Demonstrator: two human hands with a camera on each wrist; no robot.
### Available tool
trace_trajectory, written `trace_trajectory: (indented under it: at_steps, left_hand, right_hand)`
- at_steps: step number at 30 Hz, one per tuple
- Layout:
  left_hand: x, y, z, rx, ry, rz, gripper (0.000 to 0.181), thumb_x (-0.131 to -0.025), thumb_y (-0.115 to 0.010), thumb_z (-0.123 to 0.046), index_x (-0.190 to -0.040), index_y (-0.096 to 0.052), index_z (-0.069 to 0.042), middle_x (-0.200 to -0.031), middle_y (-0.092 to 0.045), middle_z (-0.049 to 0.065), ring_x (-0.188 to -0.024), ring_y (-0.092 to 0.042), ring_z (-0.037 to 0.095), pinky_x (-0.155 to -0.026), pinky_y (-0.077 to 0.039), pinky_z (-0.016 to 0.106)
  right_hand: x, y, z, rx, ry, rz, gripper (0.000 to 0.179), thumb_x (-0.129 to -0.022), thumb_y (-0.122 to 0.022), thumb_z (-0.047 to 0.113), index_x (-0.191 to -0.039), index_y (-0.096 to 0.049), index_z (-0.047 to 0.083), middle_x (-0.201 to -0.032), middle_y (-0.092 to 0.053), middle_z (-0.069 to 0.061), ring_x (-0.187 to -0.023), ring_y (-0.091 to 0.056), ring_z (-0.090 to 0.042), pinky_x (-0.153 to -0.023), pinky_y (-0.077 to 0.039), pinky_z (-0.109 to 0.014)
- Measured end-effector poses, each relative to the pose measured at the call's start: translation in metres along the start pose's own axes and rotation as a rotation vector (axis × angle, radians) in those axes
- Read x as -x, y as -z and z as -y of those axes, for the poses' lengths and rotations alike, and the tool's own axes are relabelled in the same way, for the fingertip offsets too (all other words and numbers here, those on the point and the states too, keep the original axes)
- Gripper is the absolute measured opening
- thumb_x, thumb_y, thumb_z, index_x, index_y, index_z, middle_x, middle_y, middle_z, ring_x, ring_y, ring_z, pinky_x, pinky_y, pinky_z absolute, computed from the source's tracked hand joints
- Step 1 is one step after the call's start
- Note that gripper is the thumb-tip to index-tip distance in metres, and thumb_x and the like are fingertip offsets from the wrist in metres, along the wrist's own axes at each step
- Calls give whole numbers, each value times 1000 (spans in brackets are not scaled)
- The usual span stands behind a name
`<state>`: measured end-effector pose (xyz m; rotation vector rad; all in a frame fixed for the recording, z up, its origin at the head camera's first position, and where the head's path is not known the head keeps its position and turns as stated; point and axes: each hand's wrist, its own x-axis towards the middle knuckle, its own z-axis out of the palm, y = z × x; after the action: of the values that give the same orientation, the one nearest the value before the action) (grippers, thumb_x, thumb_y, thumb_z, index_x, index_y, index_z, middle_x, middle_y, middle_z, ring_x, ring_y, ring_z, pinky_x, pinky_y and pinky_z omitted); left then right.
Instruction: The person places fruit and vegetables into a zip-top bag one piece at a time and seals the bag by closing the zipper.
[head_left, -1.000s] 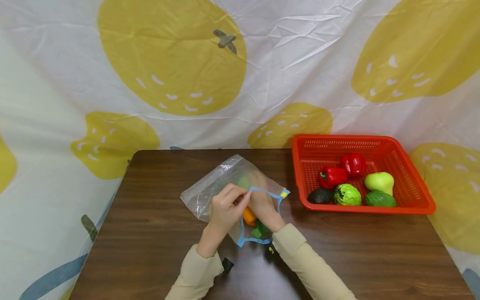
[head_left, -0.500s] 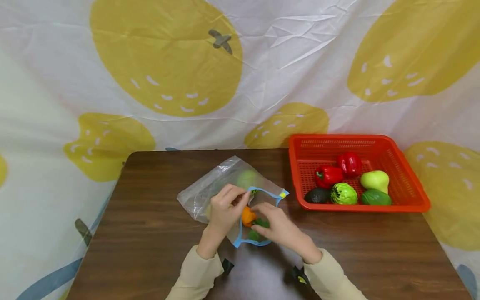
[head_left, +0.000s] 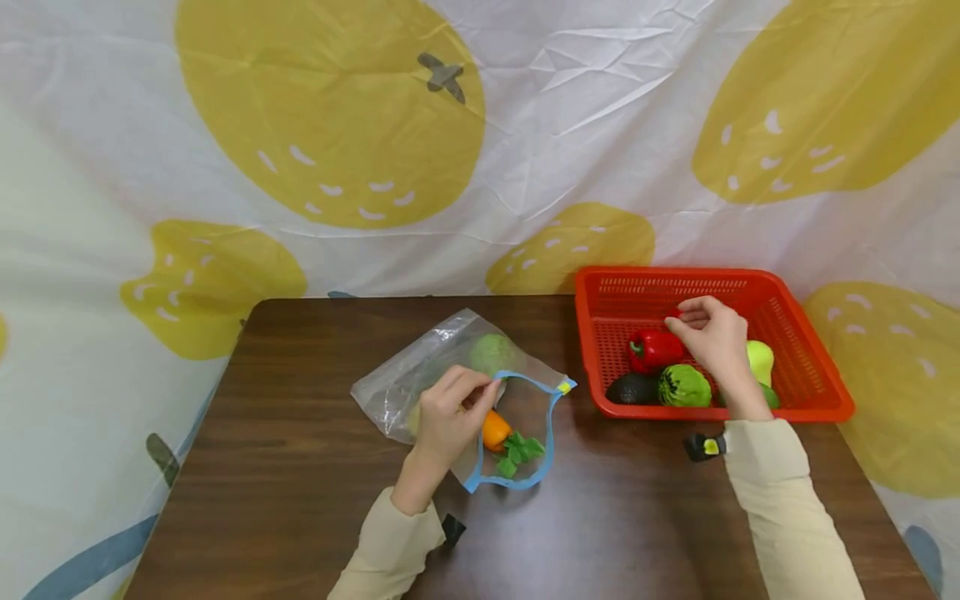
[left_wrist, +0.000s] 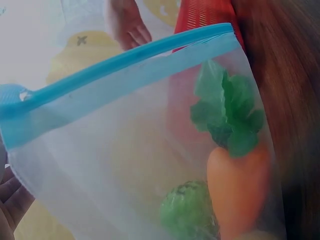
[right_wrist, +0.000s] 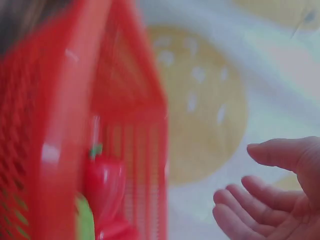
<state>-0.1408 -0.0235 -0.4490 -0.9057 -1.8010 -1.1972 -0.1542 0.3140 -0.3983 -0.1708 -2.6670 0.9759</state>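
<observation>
My left hand [head_left: 450, 412] pinches the blue zip edge of a clear zip bag [head_left: 401, 387] lying on the table. Inside the bag, a carrot [head_left: 495, 431] with green leaves [left_wrist: 227, 110] lies near the mouth, and a round green vegetable [head_left: 492, 354] sits deeper in. Over the red basket [head_left: 813, 358] hangs my right hand [head_left: 712, 337], fingers loosely bent and nothing in them. Below it are a red bell pepper [head_left: 654, 350], a dark avocado [head_left: 632, 389] and a green ridged vegetable [head_left: 684, 386]. A second red pepper is mostly hidden behind the hand.
A yellow-green pear [head_left: 761, 362] and a dark green item [head_left: 770, 396] lie at the basket's right side, partly covered by my wrist. The brown wooden table [head_left: 300, 500] ends at a white cloth [head_left: 360, 258] with yellow fruit prints.
My right hand has come out of the bag without anything in it and moved right, over the red basket. The left hand keeps its pinch on the bag's edge.
</observation>
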Motion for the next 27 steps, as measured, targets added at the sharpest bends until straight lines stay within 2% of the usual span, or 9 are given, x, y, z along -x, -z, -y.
trace_trajectory:
  at_steps: [5, 9, 12, 15, 20, 25, 27]
  left_hand:
    - [2, 0, 0, 2, 10, 1, 11, -84, -67, -7, -74, -65, -1, -67, -56, 7, -51, -52, 14, -47, -46, 17]
    - [2, 0, 1, 7, 4, -9, 12, -85, -67, -7, -74, -65, -1, -67, -56, 7, -51, -52, 14, -47, -46, 17]
    - [2, 1, 1, 7, 0, -14, 12, -85, -67, -6, -74, -65, -1, -67, -56, 7, -51, -52, 14, -47, -46, 16]
    - [2, 1, 0, 4, 3, -11, 10, -83, -68, -5, -74, -64, -1, -67, -56, 6, -52, -52, 14, -48, -46, 16]
    - [-1, 3, -2, -7, 8, -16, 9, -82, -68, -3, -74, -64, -1, -68, -55, 7, -51, -52, 14, -48, -46, 15]
    - [-12, 6, -2, -45, 16, -35, 9, -82, -67, -2, -73, -63, 0, -67, -55, 7, -51, -51, 14, -47, -45, 16]
    - [-20, 8, -2, -64, 27, -47, 8, -79, -68, 0, -72, -63, 0, -66, -55, 7, -52, -50, 14, -47, -44, 16]
  right_hand:
    - [-34, 8, -24, 98, -154, -2, 43, -87, -64, 23, -112, -54, -11, -106, -58, -31, -98, -54, -44, -84, -45, -52]
    - [-52, 5, -39, 168, -231, 40, 51, -87, -63, 27, -117, -49, -13, -110, -51, -33, -101, -47, -48, -85, -42, -57]
    - [-63, -1, -51, 201, -274, 82, 53, -86, -63, 29, -111, -47, -15, -110, -48, -35, -101, -46, -50, -86, -42, -58]
    - [-68, -5, -59, 233, -304, 139, 53, -85, -62, 30, -103, -48, -17, -104, -49, -37, -97, -49, -50, -83, -45, -57]
    - [-68, -6, -65, 264, -374, 280, 58, -85, -62, 32, -104, -47, -21, -99, -51, -38, -90, -53, -49, -79, -48, -55]
    - [-68, -7, -67, 263, -414, 353, 53, -83, -65, 34, -97, -48, -14, -88, -54, -29, -81, -53, -40, -70, -51, -49]
    - [-68, -7, -67, 265, -424, 376, 59, -83, -65, 34, -104, -45, -17, -93, -52, -30, -84, -52, -41, -72, -50, -49]
